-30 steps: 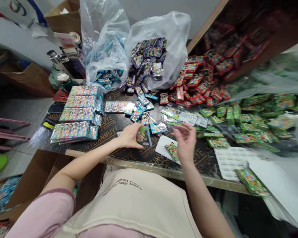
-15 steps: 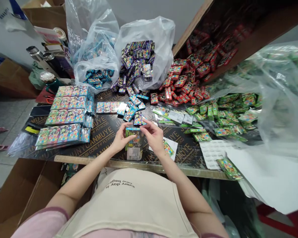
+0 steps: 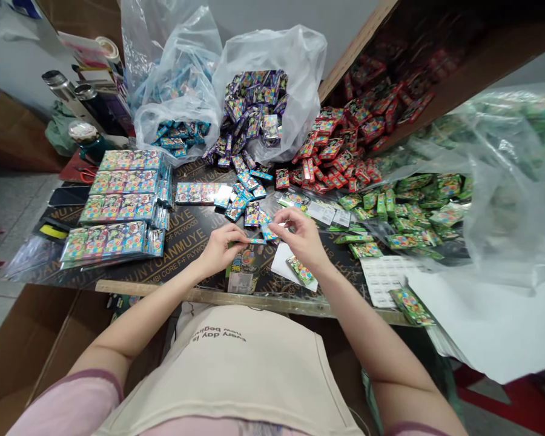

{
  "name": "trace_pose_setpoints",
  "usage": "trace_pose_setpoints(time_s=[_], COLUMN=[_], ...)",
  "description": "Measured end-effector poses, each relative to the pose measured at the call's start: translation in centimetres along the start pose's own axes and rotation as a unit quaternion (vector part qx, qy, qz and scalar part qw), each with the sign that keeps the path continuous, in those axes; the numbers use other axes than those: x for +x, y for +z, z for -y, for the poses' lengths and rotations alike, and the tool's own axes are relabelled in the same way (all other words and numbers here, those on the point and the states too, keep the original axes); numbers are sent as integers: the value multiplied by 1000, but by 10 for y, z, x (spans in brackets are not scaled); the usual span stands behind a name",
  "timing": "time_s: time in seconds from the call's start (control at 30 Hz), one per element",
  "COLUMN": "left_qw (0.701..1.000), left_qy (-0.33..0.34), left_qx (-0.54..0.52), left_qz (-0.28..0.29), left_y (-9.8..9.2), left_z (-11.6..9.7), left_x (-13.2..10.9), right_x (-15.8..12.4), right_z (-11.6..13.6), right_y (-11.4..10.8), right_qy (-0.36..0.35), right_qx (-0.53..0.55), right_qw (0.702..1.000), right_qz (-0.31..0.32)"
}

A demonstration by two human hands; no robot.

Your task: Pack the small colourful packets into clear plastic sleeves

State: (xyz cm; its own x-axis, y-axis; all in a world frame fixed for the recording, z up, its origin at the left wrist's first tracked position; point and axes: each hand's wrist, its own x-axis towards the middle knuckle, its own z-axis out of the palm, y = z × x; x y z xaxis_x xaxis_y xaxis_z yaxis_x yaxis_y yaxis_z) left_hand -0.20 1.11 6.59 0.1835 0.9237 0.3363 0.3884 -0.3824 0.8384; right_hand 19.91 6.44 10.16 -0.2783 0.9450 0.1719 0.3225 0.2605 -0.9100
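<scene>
Near the table's front edge, my left hand (image 3: 224,247) is closed in a pinch at the end of a small blue box (image 3: 257,241), seen nearly edge-on. Just right of it, the thumb and fingers of my right hand (image 3: 302,237) close on another small blue box (image 3: 269,232), partly covered by the fingertips. Below my left hand lies a clear bag with a printed green card and white label (image 3: 242,280). A purple box (image 3: 252,214) and several loose blue boxes (image 3: 238,206) lie just beyond my hands. Under my right wrist is a green packet (image 3: 300,270) on white paper (image 3: 279,261).
Stacks of bagged box sets (image 3: 113,203) stand left, beside a box row (image 3: 202,192). Behind are plastic bags of blue boxes (image 3: 177,136) and purple boxes (image 3: 254,97). Red boxes (image 3: 331,148) and green packets (image 3: 409,212) spread right. A sticker sheet (image 3: 381,275) lies front right.
My hands have moved apart, the right one shifting right and away from the bag. The blue boxes now sit between my fingertips, above the bag, which lies on the table.
</scene>
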Motion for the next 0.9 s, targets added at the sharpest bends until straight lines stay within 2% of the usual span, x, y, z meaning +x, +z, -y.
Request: trace_pose_setpoints(time_s=[0.1, 0.17, 0.23, 0.33, 0.5, 0.63, 0.7, 0.73, 0.8, 0.87, 0.9], left_qw=[999, 998, 999, 999, 997, 991, 980, 970, 943, 920, 919], left_qy=[-36, -39, -33, -30, -50, -98, -145, -171, -221, -248, -248], left_qx=[-35, -41, -36, -29, -31, -50, -101, -146, -244, -302, -306], left_qz=[-14, -16, -15, -19, -54, -81, -94, -91, -50, 6, 16], left_y=[-3, -4, -5, -4, 0, 7, 13, 16, 21, 17, 11], left_z=[0, 1, 0, -3, -5, 1, 6, 8, 12, 12, 10], left_x=[2, 1, 0, -2, -3, -5, -11, -15, -24, -31, -31], right_x=[18, 26, 32, 39, 42, 34, 26, 22, 19, 25, 31], right_z=[8, 9, 8, 6, 3, -4, -9, -12, -21, -34, -41], right_y=[1, 8, 15, 21, 22, 29, 34, 35, 35, 33, 33], right_qy=[51, 82, 99, 106, 112, 132, 139, 146, 161, 152, 125], right_qx=[54, 78, 84, 77, 76, 80, 98, 110, 130, 115, 78], right_qw=[974, 946, 926, 913, 912, 927, 936, 940, 944, 957, 971], right_qz=[212, 304, 354, 385, 388, 343, 308, 290, 256, 217, 188])
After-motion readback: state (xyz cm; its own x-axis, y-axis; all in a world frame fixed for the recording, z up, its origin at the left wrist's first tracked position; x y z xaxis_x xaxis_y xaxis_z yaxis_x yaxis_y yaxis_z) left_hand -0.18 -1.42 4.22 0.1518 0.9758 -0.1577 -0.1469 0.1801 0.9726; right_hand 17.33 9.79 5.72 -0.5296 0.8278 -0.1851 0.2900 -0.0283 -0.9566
